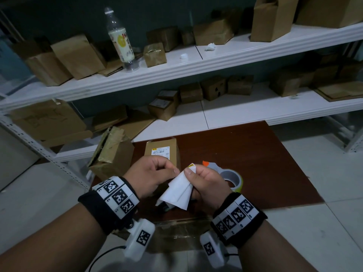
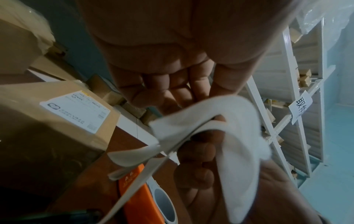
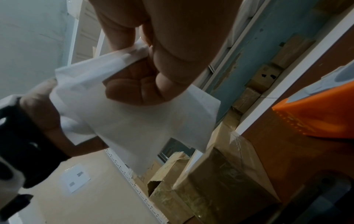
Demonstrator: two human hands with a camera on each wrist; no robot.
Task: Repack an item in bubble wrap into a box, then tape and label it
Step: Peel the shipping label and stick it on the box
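Both hands hold a white label sheet (image 1: 178, 191) above the brown board. My right hand (image 1: 204, 177) pinches its top corner between thumb and forefinger, the other fingers curled behind it. My left hand (image 1: 153, 173) pinches the sheet's left edge, fingers curled. In the left wrist view the label sheet (image 2: 239, 121) curls over in layers. In the right wrist view the label sheet (image 3: 134, 118) hangs below the right fist. Behind the hands stands a closed cardboard box (image 1: 163, 152) with a printed label on top. No bubble wrap is visible.
An orange-and-grey tape dispenser (image 1: 231, 177) with its roll lies right of the hands on the brown board (image 1: 255, 163). A torn-open taped carton (image 1: 114, 152) stands at the left. White shelves (image 1: 216, 54) behind hold several cartons and a bottle (image 1: 120, 40).
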